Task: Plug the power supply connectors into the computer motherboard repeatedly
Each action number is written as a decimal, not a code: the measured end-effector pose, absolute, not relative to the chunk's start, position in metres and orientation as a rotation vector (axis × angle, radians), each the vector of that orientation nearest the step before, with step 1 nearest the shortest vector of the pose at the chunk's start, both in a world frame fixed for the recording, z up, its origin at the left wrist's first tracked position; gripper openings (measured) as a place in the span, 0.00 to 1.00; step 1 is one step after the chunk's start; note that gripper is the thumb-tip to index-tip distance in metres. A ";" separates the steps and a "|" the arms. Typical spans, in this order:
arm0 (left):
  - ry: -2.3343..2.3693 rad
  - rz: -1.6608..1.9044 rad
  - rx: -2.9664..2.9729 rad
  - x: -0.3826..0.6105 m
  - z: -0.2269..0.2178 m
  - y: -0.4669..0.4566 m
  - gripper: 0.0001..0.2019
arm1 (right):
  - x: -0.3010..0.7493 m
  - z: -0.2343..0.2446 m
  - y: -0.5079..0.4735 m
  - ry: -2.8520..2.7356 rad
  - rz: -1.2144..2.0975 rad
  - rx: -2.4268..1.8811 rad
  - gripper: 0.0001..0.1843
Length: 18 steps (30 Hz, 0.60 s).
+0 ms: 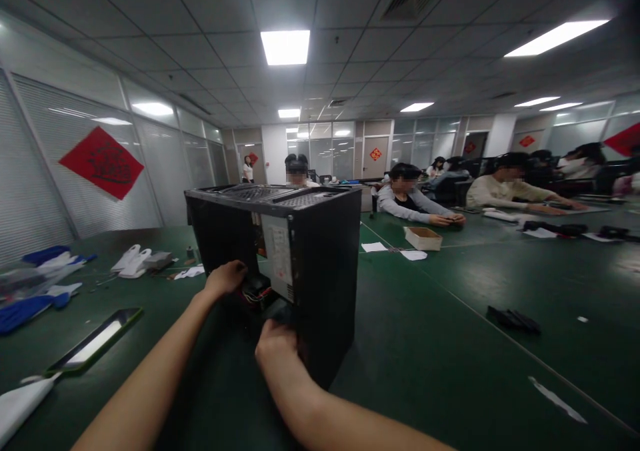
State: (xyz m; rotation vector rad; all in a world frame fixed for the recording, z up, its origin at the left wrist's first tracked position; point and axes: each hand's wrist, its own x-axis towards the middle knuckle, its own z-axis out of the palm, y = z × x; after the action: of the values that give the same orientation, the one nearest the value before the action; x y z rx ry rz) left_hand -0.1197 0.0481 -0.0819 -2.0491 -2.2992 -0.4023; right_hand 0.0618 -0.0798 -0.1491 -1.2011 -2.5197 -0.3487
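A black computer case (320,264) stands upright on the dark green table (430,344) with its side open toward me. A silver power supply with a label (277,254) and coloured wires (257,296) show inside. My left hand (226,278) reaches into the open side near the wires, its fingers curled and partly hidden. My right hand (277,350) is closed on the lower front edge of the case, with its fingertips out of sight behind that edge.
A phone (95,342) lies at the left front. White and blue items (40,278) and small parts (145,261) sit at the left. A cardboard box (423,238) and a black object (513,320) lie to the right. Several people work at the far tables.
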 end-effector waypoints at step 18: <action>-1.960 -0.201 -2.305 -0.055 -0.091 -0.013 0.44 | 0.248 -0.134 -0.009 -2.483 -0.967 -1.049 0.22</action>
State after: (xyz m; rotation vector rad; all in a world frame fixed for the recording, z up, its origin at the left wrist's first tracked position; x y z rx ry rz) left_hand -0.0555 -0.0133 -0.0913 -2.3047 -1.9600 -0.2008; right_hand 0.2482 -0.0095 -0.1345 -1.0489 -2.4829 -0.9671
